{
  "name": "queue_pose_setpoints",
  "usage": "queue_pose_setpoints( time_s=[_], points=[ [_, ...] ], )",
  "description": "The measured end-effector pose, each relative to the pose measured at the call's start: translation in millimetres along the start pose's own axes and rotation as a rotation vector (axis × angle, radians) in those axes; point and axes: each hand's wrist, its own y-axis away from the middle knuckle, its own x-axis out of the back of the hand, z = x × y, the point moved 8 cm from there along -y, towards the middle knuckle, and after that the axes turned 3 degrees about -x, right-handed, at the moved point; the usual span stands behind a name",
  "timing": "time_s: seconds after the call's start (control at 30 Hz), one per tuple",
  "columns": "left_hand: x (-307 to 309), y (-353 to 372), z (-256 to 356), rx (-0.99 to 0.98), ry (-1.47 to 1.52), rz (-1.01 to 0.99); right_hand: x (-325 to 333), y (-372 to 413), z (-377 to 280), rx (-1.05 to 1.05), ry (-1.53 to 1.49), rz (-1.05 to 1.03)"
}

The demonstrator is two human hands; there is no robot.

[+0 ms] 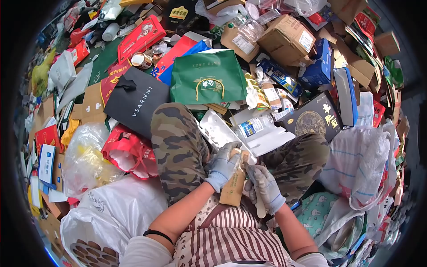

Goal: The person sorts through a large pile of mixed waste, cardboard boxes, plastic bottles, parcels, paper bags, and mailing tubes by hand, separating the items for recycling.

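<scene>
My left hand (223, 167), in a grey-white glove, is closed around the upper part of a narrow brown cardboard packet (233, 189) with faint printing. The packet stands above my lap. My right hand (268, 188), gloved the same way, is closed on a knife (260, 207); its pale handle end sticks out below the fist. A grey blade-like part points up beside the packet's right edge, partly hidden by the fingers. Just beyond my hands lie a white tray (218, 130) and a clear plastic bottle with a blue label (251, 126).
Mixed packaging surrounds my crossed legs: a green gift bag (187, 75), a black bag (133, 100), a brown carton (284, 40) and a black printed box (311, 116). White sacks stand at the left (120, 204) and right (356, 155).
</scene>
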Motion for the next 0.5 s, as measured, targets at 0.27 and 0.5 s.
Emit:
queue_pose_setpoints(
  time_s=[0.27, 0.5],
  points=[
    [19.1, 7.4, 16.7, -0.018, -0.123, 0.127, -7.7, -32.5, -20.5, 0.054, 0.291, 0.041],
    [25.9, 9.9, 32.9, -0.009, -0.275, 0.174, -22.2, -31.0, -47.8, 0.12, 0.724, 0.153]
  ],
)
